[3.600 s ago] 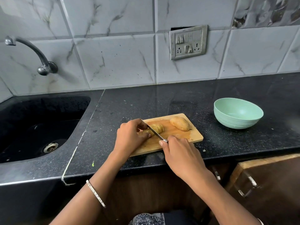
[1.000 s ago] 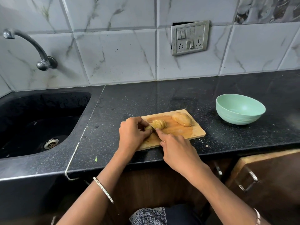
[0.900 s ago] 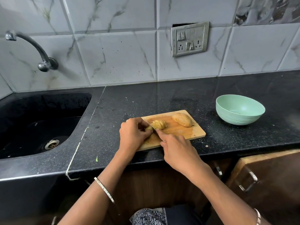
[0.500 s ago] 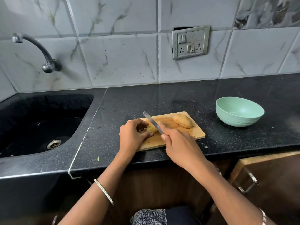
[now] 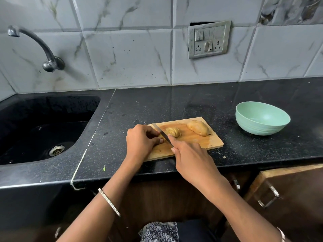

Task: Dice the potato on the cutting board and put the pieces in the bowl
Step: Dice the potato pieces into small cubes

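On cutting board (image 5: 213, 142), mid-slicing. Grips knife (image 5: 161, 132) with right hand (image 5: 192, 159), fingers wrapped round handle. Pins potato piece (image 5: 159, 136) under curled fingers of left hand (image 5: 141, 142). Leaves sliced half (image 5: 173, 132) mid-board, uncut half (image 5: 198, 128) at 1 o'clock. Shows bowl (image 5: 258, 128) at 2 o'clock with no pieces. Looks under halfway; transfer not begun.

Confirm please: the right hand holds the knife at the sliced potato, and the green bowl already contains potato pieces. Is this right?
No. The head view shows the green bowl empty. The right hand does hold the knife at the sliced potato.
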Demonstrator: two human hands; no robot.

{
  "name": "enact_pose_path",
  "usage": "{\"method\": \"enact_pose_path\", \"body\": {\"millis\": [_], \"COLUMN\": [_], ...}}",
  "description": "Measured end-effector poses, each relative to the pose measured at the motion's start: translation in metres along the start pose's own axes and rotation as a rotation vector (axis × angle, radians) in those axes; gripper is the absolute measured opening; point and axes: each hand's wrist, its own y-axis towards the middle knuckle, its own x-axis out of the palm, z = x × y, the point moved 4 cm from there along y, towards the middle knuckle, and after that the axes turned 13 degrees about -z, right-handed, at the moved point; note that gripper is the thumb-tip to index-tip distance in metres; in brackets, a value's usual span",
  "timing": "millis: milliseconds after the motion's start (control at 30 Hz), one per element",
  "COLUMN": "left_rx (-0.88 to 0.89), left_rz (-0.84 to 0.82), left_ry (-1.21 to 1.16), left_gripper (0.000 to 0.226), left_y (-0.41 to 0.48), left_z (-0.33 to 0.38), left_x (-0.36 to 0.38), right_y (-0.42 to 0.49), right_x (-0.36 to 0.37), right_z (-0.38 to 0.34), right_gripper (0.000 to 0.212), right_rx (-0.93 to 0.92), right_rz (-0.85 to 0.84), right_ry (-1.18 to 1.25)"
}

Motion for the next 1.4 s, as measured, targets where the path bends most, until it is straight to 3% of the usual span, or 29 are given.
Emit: {"method": "enact_pose_path", "body": {"millis": [567,767,1400], "left_rx": [0.026,0.024,-0.038], "left_rz": [-0.011,-0.009,-0.044], "left_ry": [0.01,0.019,0.12], "left_gripper": [0.018,0.021,0.009], "left_y": [-0.005,-0.007,-0.002], "left_z": [0.008,0.007,0.009], "left_x": [-0.006,-0.007,-0.008], "right_y": [0.014,0.006,0.007], "right_x": [0.01,0.003,0.006], "right_z": [-0.001,0.0,-0.012], "right_gripper": [0.053,0.05,0.055], "right_rx": [0.03,-0.032,0.015], "right_rz": [-0.05,0.059,0.009], "right_ry": [-0.014,0.089,-0.043]}}
